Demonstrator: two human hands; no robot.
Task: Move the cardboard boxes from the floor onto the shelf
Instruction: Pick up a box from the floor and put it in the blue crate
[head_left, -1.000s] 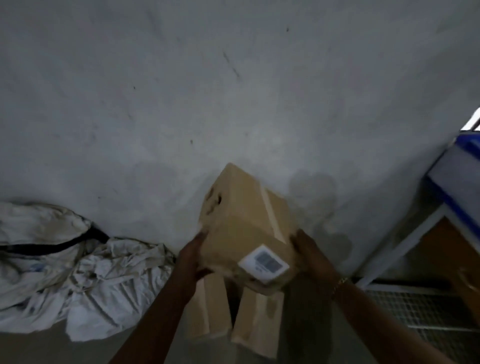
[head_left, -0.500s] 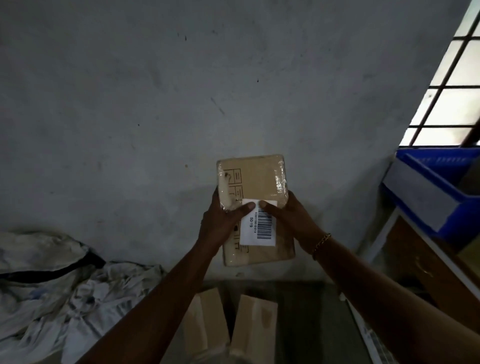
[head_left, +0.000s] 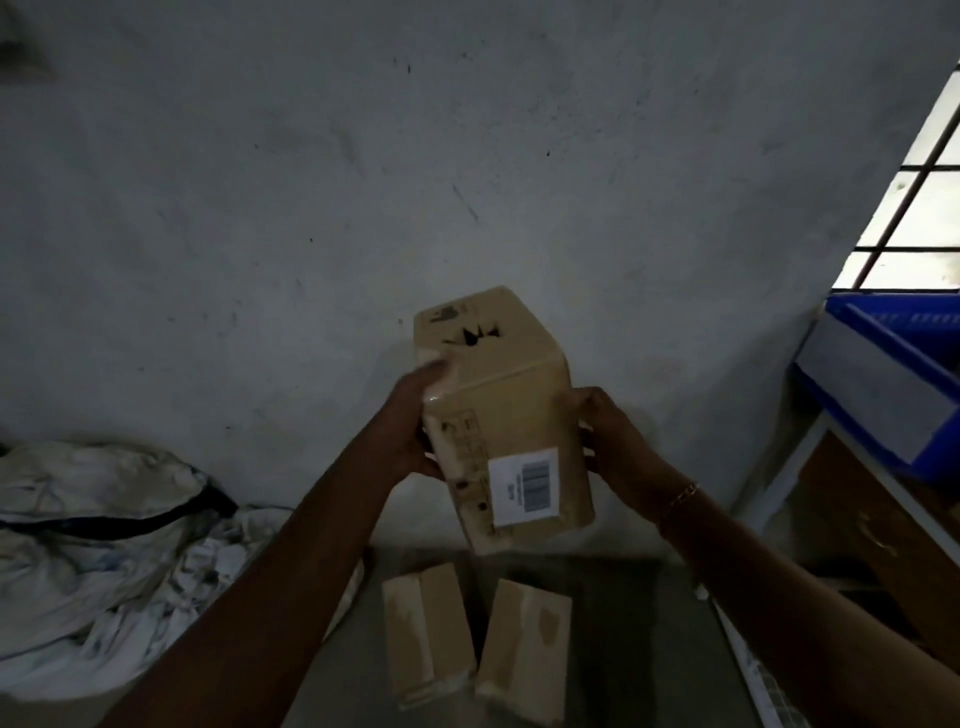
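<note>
**Head view**

1. Tan cardboard box wrapped in clear film: held in the air in front of the grey plaster wall, tilted, far end higher. I log the left hand gripping its left side with the thumb laid on the upper corner. The right hand grips the right side opposite. The hands are apart, with the box clamped between them.
2. Two smaller taped cardboard boxes: left floor box and right floor box lie side by side on the grey floor below the held box, with a narrow gap between them.
3. White metal shelf frame with a brown board: right edge of my feed, well apart from the held box. A blue plastic bin sits on top.
4. Crumpled white cloth heap: left, against the wall. The floor boxes lie in the open strip between the heap and the shelf.
5. Markings: a white barcode label on the near face, its print too small for me to read. Black handling symbols run along the left edge. The far end has a torn dark hole.
6. Gold chain bracelet: on the right wrist.
</note>
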